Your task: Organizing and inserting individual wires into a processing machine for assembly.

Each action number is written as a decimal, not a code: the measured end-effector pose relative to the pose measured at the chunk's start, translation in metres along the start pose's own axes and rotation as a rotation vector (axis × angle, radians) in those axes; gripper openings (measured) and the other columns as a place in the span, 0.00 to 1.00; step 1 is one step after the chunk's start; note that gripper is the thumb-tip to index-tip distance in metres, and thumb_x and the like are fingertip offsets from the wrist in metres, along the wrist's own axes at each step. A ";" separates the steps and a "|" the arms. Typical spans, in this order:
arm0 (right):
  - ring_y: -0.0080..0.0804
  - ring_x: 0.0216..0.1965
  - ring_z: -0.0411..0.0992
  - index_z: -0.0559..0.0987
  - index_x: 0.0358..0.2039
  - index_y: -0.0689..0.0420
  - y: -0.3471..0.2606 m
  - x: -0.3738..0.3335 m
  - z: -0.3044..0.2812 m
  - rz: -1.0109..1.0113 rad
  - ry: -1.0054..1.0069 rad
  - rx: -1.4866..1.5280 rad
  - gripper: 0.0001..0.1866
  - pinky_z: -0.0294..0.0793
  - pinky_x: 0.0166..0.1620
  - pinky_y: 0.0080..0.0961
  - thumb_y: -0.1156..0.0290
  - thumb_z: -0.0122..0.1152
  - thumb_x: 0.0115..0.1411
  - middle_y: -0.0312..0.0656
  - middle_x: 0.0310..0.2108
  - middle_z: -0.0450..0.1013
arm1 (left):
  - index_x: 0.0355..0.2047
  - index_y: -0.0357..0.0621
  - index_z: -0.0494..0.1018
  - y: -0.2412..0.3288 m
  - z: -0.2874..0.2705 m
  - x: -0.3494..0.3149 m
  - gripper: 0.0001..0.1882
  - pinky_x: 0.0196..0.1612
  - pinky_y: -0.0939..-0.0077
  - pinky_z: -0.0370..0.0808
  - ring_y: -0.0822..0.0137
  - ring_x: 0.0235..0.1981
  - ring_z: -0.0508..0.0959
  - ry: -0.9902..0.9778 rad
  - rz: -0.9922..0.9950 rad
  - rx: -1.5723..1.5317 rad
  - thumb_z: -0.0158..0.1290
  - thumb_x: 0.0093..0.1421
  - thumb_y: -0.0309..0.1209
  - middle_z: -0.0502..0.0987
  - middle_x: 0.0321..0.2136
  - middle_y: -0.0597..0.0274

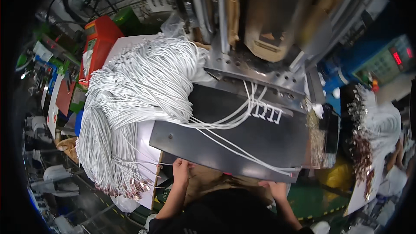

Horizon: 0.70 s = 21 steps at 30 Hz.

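Note:
My left hand (182,172) is at the front edge of a black metal work plate (277,147), thumb and fingers pinched together. One white cable (161,163) from the big bundle runs to those fingers. Near the plate's front right corner is my right hand (276,188), fingers curled under the edge; whatever they hold is hidden. Several white cables (225,124) lie across the plate, some reaching the press tooling (268,78), others ending at the front right corner. Small white bracket-shaped marks (266,113) show on the plate.
A large bundle of white cables (143,82) with copper-coloured ends covers the left table beside a red machine (99,39). To the right are a clear guard with metal scraps (318,143), a control box with a red display (390,60) and another cable bundle (381,121).

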State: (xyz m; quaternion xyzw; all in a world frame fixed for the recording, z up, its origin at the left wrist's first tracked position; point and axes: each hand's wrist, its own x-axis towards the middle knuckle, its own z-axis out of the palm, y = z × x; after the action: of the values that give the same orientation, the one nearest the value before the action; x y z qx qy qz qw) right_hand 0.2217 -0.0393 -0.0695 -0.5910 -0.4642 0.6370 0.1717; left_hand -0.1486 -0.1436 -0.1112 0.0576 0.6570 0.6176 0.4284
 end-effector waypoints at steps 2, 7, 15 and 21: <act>0.31 0.33 0.81 0.76 0.49 0.67 0.009 0.002 0.000 -0.038 -0.062 -0.123 0.14 0.79 0.38 0.25 0.73 0.51 0.68 0.46 0.33 0.81 | 0.32 0.37 0.76 -0.012 0.008 -0.006 0.14 0.36 0.77 0.77 0.70 0.29 0.81 -0.004 0.043 0.031 0.50 0.70 0.35 0.81 0.27 0.60; 0.32 0.48 0.77 0.81 0.47 0.61 -0.104 -0.027 0.021 -0.180 -0.880 -0.105 0.15 0.75 0.50 0.30 0.63 0.57 0.68 0.42 0.47 0.79 | 0.35 0.38 0.77 -0.021 0.039 -0.046 0.11 0.35 0.75 0.76 0.68 0.29 0.80 -0.236 0.240 0.360 0.54 0.67 0.34 0.81 0.26 0.60; 0.51 0.58 0.69 0.84 0.43 0.53 -0.205 0.078 -0.028 -1.272 0.231 -0.936 0.13 0.57 0.65 0.43 0.62 0.61 0.63 0.43 0.52 0.75 | 0.43 0.44 0.77 0.083 0.175 -0.088 0.20 0.47 0.64 0.73 0.55 0.44 0.77 -0.773 1.344 0.888 0.66 0.50 0.35 0.79 0.41 0.60; 0.45 0.49 0.75 0.84 0.39 0.61 -0.179 0.028 -0.097 -0.824 -0.334 -0.423 0.17 0.67 0.58 0.39 0.61 0.55 0.67 0.45 0.45 0.79 | 0.33 0.42 0.73 0.066 0.247 -0.044 0.13 0.40 0.64 0.73 0.58 0.36 0.74 -0.825 1.425 1.289 0.62 0.50 0.32 0.71 0.31 0.60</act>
State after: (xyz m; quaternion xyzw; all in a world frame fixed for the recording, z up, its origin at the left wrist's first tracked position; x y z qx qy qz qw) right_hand 0.2448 0.1112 0.0691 -0.2701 -0.7996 0.4940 0.2089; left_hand 0.0052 0.0330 -0.0003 0.8556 0.4786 0.1922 0.0443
